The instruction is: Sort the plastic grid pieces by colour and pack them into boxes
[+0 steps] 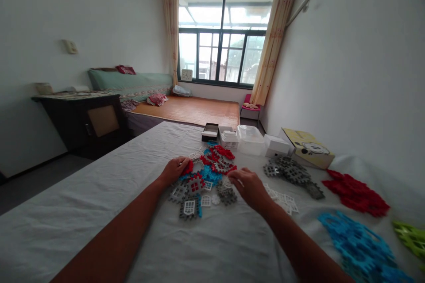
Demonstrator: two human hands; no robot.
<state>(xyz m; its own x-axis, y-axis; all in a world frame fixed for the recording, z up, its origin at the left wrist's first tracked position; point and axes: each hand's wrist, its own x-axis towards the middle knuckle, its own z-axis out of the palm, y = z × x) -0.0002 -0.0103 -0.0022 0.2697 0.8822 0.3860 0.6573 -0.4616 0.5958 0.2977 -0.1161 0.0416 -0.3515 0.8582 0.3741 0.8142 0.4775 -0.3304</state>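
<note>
My left hand (175, 170) is closed on a red plastic building piece (188, 167) at the left side of a mixed pile. My right hand (247, 184) is at the pile's right edge with thumb and fingers pinched together. What they hold, if anything, is too small to make out. Between the hands lie red gear-edged pieces (223, 154), blue pieces (210, 174) and grey toothed panels (179, 193). Nearer me, a white window frame (189, 207) sits on a grey panel. Another small white window piece (206, 201) is beside it.
To the right lie sorted heaps: grey pieces (292, 171), white window frames (283, 199), red pieces (357, 192), blue pieces (361, 243) and green pieces (410, 235). Behind the pile stand a black box (210, 132), a clear plastic tub (250, 139) and a yellow cartoon box (308, 148).
</note>
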